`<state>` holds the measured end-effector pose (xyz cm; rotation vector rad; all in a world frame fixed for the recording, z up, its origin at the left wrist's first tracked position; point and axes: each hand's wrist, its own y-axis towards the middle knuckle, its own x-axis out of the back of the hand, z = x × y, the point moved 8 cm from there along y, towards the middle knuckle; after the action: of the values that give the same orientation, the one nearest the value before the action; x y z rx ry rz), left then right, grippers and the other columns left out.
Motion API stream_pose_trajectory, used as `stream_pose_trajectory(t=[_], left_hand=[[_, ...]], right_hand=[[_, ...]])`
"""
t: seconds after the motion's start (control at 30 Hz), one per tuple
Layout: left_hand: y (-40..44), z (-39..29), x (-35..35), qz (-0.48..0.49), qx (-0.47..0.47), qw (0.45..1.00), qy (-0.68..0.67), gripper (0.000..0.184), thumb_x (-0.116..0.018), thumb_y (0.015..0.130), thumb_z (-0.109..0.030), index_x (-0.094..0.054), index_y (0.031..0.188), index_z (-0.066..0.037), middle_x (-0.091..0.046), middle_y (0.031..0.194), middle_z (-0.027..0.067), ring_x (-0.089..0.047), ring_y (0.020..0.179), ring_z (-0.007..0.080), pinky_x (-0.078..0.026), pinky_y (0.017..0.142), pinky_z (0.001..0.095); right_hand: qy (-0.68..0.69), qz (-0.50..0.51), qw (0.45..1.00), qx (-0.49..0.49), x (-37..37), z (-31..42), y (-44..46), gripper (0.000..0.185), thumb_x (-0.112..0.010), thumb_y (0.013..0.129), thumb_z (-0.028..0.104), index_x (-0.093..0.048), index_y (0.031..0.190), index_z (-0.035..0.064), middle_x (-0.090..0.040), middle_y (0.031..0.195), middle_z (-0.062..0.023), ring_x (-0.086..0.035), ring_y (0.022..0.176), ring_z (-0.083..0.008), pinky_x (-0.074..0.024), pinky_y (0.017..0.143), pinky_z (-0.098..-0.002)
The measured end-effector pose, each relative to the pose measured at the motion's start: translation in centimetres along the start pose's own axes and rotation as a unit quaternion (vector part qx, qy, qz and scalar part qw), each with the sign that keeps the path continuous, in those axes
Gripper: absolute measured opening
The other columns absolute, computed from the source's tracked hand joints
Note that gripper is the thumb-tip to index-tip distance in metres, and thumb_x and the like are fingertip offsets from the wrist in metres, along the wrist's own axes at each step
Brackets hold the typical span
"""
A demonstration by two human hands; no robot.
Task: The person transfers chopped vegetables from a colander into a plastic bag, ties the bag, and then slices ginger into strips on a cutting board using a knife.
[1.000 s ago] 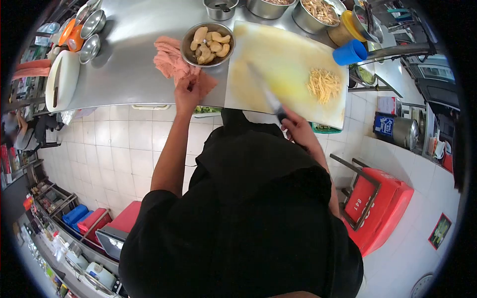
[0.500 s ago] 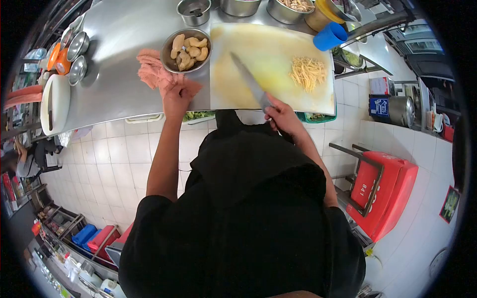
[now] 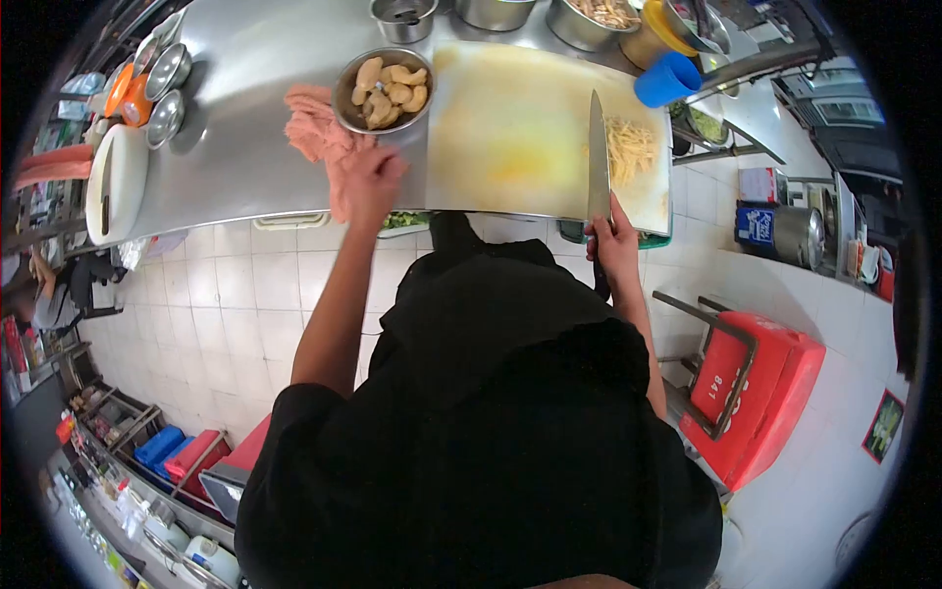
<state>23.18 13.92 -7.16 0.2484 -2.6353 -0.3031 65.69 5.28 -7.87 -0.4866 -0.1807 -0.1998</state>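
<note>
My right hand is wrapped round the dark handle of a large kitchen knife. Its blade points away from me over the cutting board, against the left side of a pile of thin pale-yellow strips. Over on the left, my left hand is just above a crumpled pink cloth; its fingers look loosely bent and parted, slightly blurred, with nothing visible in them. Beyond that hand stands a steel bowl of peeled, pale-brown, knobbly pieces.
Along the far edge are steel pots, a bowl of pale shreds and a blue cup. To the left stand small steel bowls and a white board. A red box is behind me, right.
The knife has swung upright and moved right, from the board's middle to the strips. My left hand has let go of the cloth and shifted slightly right.
</note>
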Motion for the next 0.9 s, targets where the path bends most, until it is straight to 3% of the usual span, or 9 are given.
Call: stream_pose_trajectory(t=[0.03,0.1,0.17,0.27,0.33,0.47,0.6,0.7,0.9], left_hand=[[0.2,0.6,-2.1,0.015,0.024,0.999,-0.015,0.015,-0.071,0.089,-0.006,-0.075,0.104,-0.002,-0.072,0.093,0.0119,-0.067,0.08,0.0186,-0.054,0.072,0.0291],[1.0,-3.2,-5.8,0.029,-0.046,0.993,-0.107,0.012,-0.073,0.088,-0.005,-0.074,0.1,-0.003,-0.07,0.09,0.0106,-0.066,0.077,0.0197,-0.053,0.07,0.0301],[1.0,-2.7,-10.1,0.07,-0.04,0.992,-0.092,0.01,-0.074,0.087,-0.005,-0.073,0.097,-0.003,-0.069,0.09,0.0107,-0.066,0.076,0.0207,-0.053,0.068,0.0305],[0.5,-2.0,-12.5,0.104,-0.05,0.993,-0.035,0.012,-0.074,0.085,-0.003,-0.071,0.096,-0.002,-0.066,0.088,0.0109,-0.066,0.075,0.0228,-0.053,0.068,0.0312],[0.3,-1.7,-12.8,0.118,-0.05,0.991,-0.026,0.015,-0.074,0.085,-0.002,-0.071,0.1,-0.003,-0.066,0.089,0.011,-0.067,0.075,0.0224,-0.053,0.067,0.0312],[-0.6,-1.2,-11.4,0.128,-0.013,0.988,-0.087,0.03,-0.071,0.089,-0.002,-0.069,0.119,-0.006,-0.07,0.096,0.0115,-0.068,0.078,0.0178,-0.055,0.07,0.0298],[-1.0,0.9,-10.9,0.116,0.066,0.971,-0.199,0.047,-0.061,0.094,0.001,-0.06,0.139,-0.007,-0.072,0.108,0.0133,-0.07,0.084,0.0148,-0.056,0.075,0.0289],[-1.6,1.7,-10.4,0.146,0.15,0.956,-0.204,0.051,-0.054,0.094,0.007,-0.055,0.143,-0.005,-0.072,0.112,0.014,-0.071,0.087,0.0163,-0.057,0.077,0.0297],[-1.0,2.0,-9.0,0.039,0.054,0.987,-0.144,0.052,-0.053,0.092,0.008,-0.06,0.14,-0.009,-0.071,0.111,0.0132,-0.072,0.087,0.0193,-0.058,0.074,0.0314]], right_hand=[[-0.002,0.004,1.0,-0.006,-0.2,-0.6,-0.4,0.057,-0.057,0.104,0.009,-0.041,0.158,0.0186,-0.061,0.083,-0.003,-0.05,0.054,-0.0069,-0.0438,0.046,-0.0245],[-0.005,0.02,1.0,-0.001,-0.8,-1.4,-0.5,0.058,-0.059,0.103,0.009,-0.043,0.158,0.0177,-0.061,0.082,-0.0032,-0.05,0.053,-0.0064,-0.0438,0.046,-0.0241],[-0.003,0.04,0.999,0.019,-1.1,-1.8,-0.7,0.058,-0.061,0.101,0.01,-0.044,0.157,0.0161,-0.062,0.081,-0.0037,-0.049,0.052,-0.0057,-0.0439,0.047,-0.0237],[-0.095,0.061,0.993,0.025,-1.8,-1.4,-1.1,0.057,-0.064,0.099,0.008,-0.049,0.153,0.0135,-0.07,0.095,-0.0071,-0.062,0.067,-0.01,-0.054,0.062,-0.0265],[-0.129,0.066,0.986,0.083,-2.3,-1.1,-1.7,0.058,-0.067,0.096,0.005,-0.051,0.151,0.0104,-0.07,0.127,-0.0139,-0.067,0.109,-0.0182,-0.0519,0.095,-0.0306],[-0.143,0.137,0.977,0.076,-3.2,-1.5,-3.0,0.06,-0.067,0.095,0.004,-0.05,0.151,0.0096,-0.063,0.142,-0.0173,-0.06,0.128,-0.0201,-0.0467,0.105,-0.032],[-0.138,0.18,0.974,0.028,-3.4,-1.0,-4.3,0.059,-0.066,0.096,0.004,-0.05,0.152,0.0104,-0.069,0.131,-0.0122,-0.064,0.111,-0.0138,-0.0501,0.097,-0.0298],[-0.145,0.203,0.968,-0.009,-3.8,-0.1,-4.8,0.058,-0.066,0.096,0.005,-0.05,0.152,0.0114,-0.072,0.121,-0.0082,-0.061,0.099,-0.0099,-0.0515,0.09,-0.0281],[-0.147,0.243,0.958,0.027,-5.1,0.3,-4.5,0.057,-0.064,0.097,0.005,-0.051,0.152,0.0125,-0.072,0.117,-0.005,-0.06,0.094,-0.0091,-0.052,0.086,-0.0276]])
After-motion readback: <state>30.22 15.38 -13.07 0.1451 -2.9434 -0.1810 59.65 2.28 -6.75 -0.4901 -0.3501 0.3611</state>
